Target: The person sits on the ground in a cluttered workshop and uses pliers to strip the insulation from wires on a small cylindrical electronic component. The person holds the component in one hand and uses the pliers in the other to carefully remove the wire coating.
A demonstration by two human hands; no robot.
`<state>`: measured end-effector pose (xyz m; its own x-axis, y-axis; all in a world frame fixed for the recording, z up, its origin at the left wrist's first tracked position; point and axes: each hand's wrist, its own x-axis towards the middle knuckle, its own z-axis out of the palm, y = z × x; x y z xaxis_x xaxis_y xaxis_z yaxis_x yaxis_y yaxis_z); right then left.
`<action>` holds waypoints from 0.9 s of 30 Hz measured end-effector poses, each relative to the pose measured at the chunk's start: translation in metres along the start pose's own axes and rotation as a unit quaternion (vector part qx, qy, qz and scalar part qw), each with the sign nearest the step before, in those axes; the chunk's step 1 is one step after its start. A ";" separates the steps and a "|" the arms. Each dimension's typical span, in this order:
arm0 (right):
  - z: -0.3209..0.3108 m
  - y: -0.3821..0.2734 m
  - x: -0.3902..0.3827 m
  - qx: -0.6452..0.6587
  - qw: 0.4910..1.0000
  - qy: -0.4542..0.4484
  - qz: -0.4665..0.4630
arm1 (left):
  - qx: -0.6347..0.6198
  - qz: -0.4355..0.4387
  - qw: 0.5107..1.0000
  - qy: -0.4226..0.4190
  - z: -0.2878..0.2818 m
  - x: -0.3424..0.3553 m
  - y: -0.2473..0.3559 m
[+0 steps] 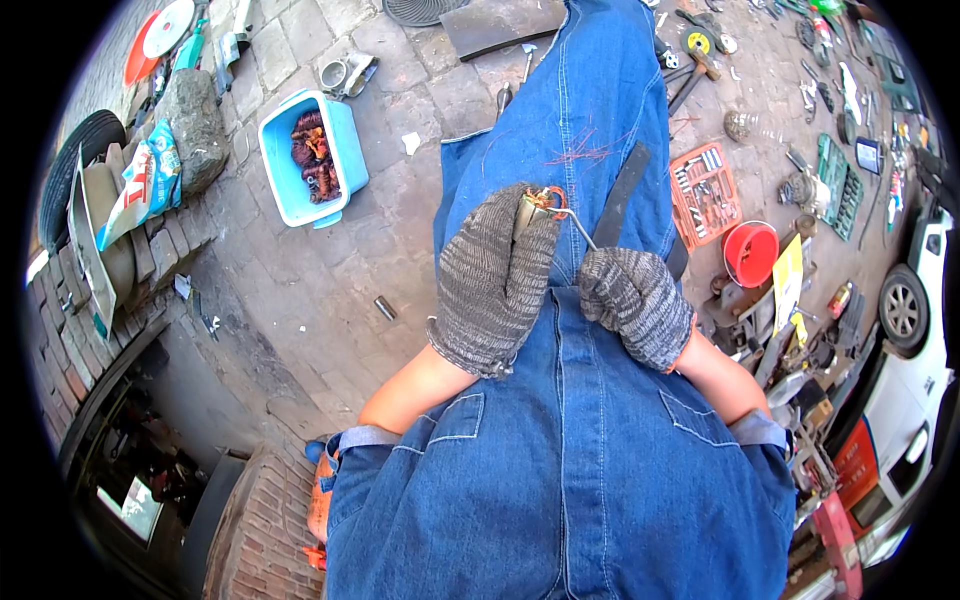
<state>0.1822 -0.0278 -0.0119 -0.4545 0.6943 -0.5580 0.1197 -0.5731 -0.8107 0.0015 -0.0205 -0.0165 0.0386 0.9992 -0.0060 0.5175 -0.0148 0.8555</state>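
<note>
While the left hand point(495, 275) is closed around a small part point(545, 203), the right hand point(640, 305), just beside it, is curled tightly around a thin metal rod point(578, 225). Both wear knitted grey-and-black gloves. The small part sticks out at the left fingertips, above the lap; its visible end is pale and dull, with a loose tangle of orange-red wire at the top. Most of it is hidden by the glove. The rod's bent tip reaches the wire; its other end disappears into the right fist.

Beyond the hands, fine reddish wires point(585, 150) lie scattered across the blue denim trousers point(520, 115), near a dark strip point(621, 195) that slants up from the right hand.

Well to the left of the left hand, a bag point(150, 185) carries bold red and blue print on white. Nearer that hand, a light-blue tub point(350, 155) holds dark reddish-brown pieces. A small metal cylinder point(385, 307) lies on the paving just left of the left wrist.

Right of the right hand are a red tool case point(700, 239), a red bucket point(768, 255) and a yellow sheet point(788, 285). Farther right, a white car point(915, 380) has a red panel point(857, 465) with marks too small to make out.
</note>
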 end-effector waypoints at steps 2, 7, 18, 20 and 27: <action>-0.003 -0.001 -0.001 0.040 0.997 -0.025 0.063 | 0.013 0.017 1.000 0.008 -0.001 -0.003 -0.002; -0.004 0.024 0.006 -0.374 0.854 0.044 -0.358 | -0.001 -0.040 0.999 0.005 0.000 -0.007 0.002; -0.002 0.009 -0.001 -0.031 0.998 -0.050 0.013 | 0.078 0.015 0.996 0.049 0.009 -0.007 0.001; -0.003 0.016 0.000 -0.102 0.991 -0.068 -0.059 | 0.091 0.012 0.995 0.039 0.009 -0.008 -0.001; -0.007 0.035 0.003 -0.219 0.945 -0.108 -0.220 | 0.054 -0.027 0.998 0.026 0.010 -0.017 -0.006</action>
<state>0.1912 -0.0426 -0.0430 -0.7089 0.6913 -0.1398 0.2098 0.0174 -0.9776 0.0063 -0.0378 -0.0270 -0.0340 0.9992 -0.0213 0.6063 0.0375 0.7944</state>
